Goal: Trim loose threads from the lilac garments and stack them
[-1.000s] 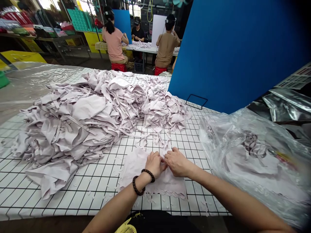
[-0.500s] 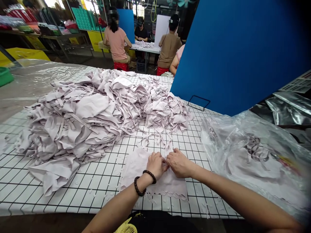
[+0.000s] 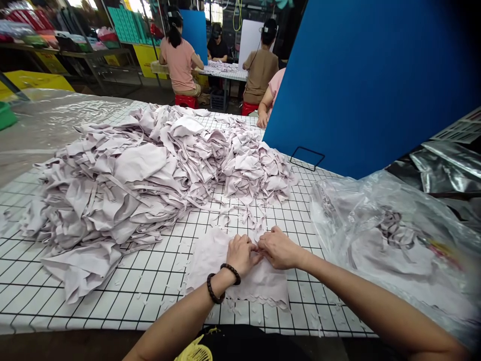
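A pale lilac piece of fabric (image 3: 259, 291) lies flat on the gridded tabletop before me, its near edge wavy. My left hand (image 3: 242, 255), with dark beaded bracelets at the wrist, is closed on the fabric near its upper middle. Close against it, my right hand (image 3: 278, 249) pinches the same piece with bent fingers. The spot between the fingertips is hidden, so any small thing there does not show. Just beyond the hands are narrow fabric scraps (image 3: 248, 216).
A large heap of matching fabric pieces (image 3: 139, 165) covers the left and far table. A clear plastic bag (image 3: 391, 250) with fabric lies at right. Behind it stands a blue panel (image 3: 361, 85) on a wire foot. Several people sit beyond; one hand (image 3: 262, 118) rests at the table's far edge.
My right hand has shifted slightly, its fingers still at the fabric beside my left. Another person's hand has come into view beside the blue panel.
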A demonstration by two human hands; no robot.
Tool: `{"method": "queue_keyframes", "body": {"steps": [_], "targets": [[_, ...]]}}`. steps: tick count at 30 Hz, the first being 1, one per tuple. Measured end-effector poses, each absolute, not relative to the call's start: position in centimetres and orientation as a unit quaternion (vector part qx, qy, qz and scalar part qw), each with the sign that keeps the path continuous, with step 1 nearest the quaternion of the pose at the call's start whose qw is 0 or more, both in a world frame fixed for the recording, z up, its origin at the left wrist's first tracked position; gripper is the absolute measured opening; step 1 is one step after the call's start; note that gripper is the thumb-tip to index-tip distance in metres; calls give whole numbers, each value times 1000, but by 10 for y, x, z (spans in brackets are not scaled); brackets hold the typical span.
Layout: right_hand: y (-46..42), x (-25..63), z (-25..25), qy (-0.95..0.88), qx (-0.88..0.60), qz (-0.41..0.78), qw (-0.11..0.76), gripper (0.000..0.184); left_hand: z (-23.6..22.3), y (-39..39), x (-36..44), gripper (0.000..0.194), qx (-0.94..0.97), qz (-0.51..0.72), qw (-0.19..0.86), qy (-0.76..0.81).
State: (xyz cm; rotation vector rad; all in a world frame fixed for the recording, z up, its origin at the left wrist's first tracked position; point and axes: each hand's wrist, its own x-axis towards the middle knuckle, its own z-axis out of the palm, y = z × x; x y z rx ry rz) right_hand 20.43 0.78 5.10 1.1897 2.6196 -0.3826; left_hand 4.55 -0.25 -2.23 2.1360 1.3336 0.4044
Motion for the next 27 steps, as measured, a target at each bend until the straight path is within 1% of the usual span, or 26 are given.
{"method": "queue_keyframes", "body": {"steps": [3,7,11,15,18,20,22,25,27], "targets": [[5,197,48,913,371,-78,151,14,-20,-2,46,24,806,137,282,502],[1,186,40,923,333,-26,188,14,-17,-2,46,12,814,112,267,503],[1,178,36,928,296,-1,225,13,-19,-2,46,11,816,114,263,501],[10,178,45,913,308,-31,268,14,-22,0,45,13,807,138,281,500],[27,189,58,888,349,-113,278,19,-23,0,44,19,801,158,312,486],[42,201,66,871,379,-168,264,22,-23,-1,44,19,796,166,326,483],[57,217,70,860,416,-192,225,26,-23,-2,43,17,791,173,330,485],[77,238,65,847,483,-198,104,25,-22,-5,44,21,783,186,331,493],[88,248,55,818,525,-236,6,24,-21,-6,43,29,777,196,330,499]]}}
